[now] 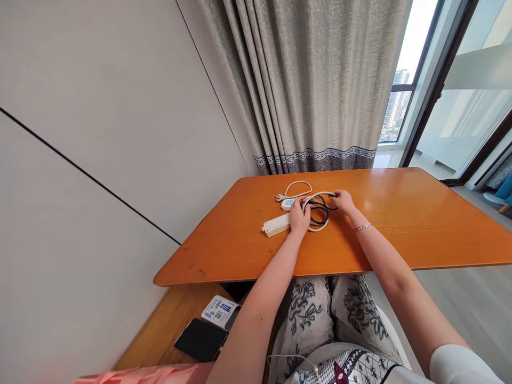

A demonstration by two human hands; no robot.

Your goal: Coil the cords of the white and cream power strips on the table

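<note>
A white power strip (276, 225) lies on the orange wooden table (400, 224). My left hand (299, 216) rests on its right end, fingers curled down over it. Beside the strip lie a looped white cable (320, 228) and a coiled black cable (320, 209). My right hand (342, 201) has its fingers closed on the top of these loops. A small white device with a blue screen (287, 203) and a thin white cord with a plug (296, 188) lie just beyond my left hand.
Grey curtains (304, 80) hang behind the table, with a window (404, 85) and a glass door at right. A white wall runs along the left. On a lower wooden surface near my left elbow lie a black phone (200, 339) and a white-and-blue box (220, 311).
</note>
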